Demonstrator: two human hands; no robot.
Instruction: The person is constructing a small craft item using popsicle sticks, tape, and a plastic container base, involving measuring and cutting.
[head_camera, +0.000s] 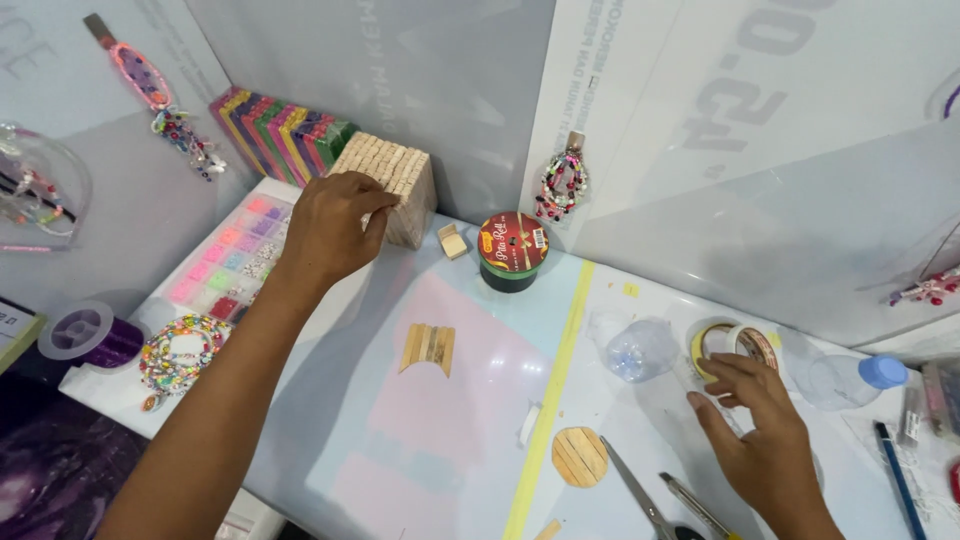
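The left hand (328, 228) reaches to the far side of the surface (640, 440); its fingers are curled on a block of wooden sticks (395, 180). Just left of it lies a bead box (232, 262) with pink, purple and green beads in its small squares. The right hand (757, 425) has its fingers together on a tape roll (728, 345). A clear bottle (800, 370) lies beside the roll. A ribbon spool (512, 250) stands between the hands. Scissors (640, 495) lie near the right hand.

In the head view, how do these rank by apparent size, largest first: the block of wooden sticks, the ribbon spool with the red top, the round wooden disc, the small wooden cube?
1. Block of wooden sticks
2. Ribbon spool
3. Round wooden disc, close to the spool and nearer the camera, so this order is unsure
4. Small wooden cube
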